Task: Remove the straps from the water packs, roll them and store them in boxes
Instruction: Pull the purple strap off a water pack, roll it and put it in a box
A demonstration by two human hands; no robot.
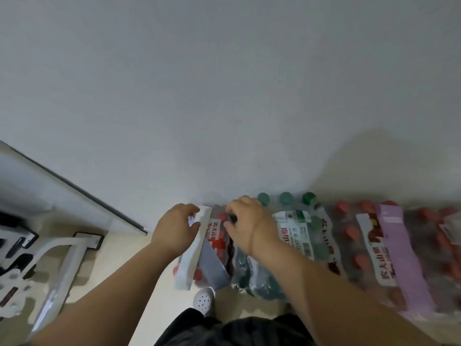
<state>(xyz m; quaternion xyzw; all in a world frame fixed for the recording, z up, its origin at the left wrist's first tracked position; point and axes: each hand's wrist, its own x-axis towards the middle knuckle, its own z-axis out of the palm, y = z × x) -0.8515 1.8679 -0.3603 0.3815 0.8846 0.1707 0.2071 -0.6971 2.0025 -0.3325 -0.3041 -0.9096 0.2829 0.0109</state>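
Observation:
Several shrink-wrapped water packs lie in a row on the floor against the wall. The leftmost pack (217, 248) has red caps and carries a white strap (192, 255) and a grey strap (214, 265). My left hand (174, 228) pinches the top end of the white strap. My right hand (247, 223) grips something small and dark at the top of the same pack, beside the grey strap. A green-capped pack (296, 236) lies to the right. Further right, a red-capped pack (354, 240) wears a lilac strap (399, 253).
A white wall fills the upper view just behind the packs. A white metal table leg (62, 265) and dark clutter (15, 248) stand at the left on the beige floor. My white perforated shoe (204, 300) is just below the leftmost pack.

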